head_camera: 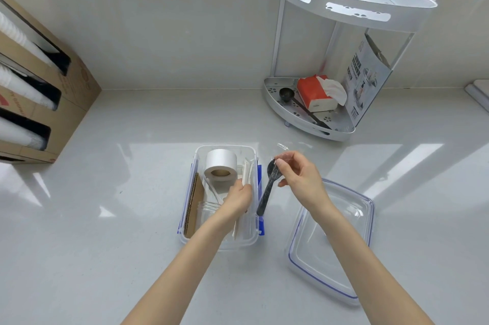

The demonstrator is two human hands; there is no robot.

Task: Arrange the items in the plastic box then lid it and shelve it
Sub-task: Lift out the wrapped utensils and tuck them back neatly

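A clear plastic box [225, 148] with blue clips stands on the counter in the middle. Inside it are a white tape roll [221, 168], a brown cardboard piece [194, 205], a clear jar [207, 212] and white wrapped sticks [247, 170]. My left hand [238, 199] is inside the box, fingers closed on the white sticks. My right hand [299, 175] holds a black plastic spoon [268, 187] in a clear wrapper, just over the box's right rim. The clear lid [333, 240] with a blue seal lies flat to the right of the box.
A white two-tier corner shelf [352, 4] stands at the back right; its lower tier holds a red tissue pack [315, 94], a black scoop [287, 93] and a printed carton [362, 78]. A cardboard dispenser with white cups [39, 81] stands at the left.
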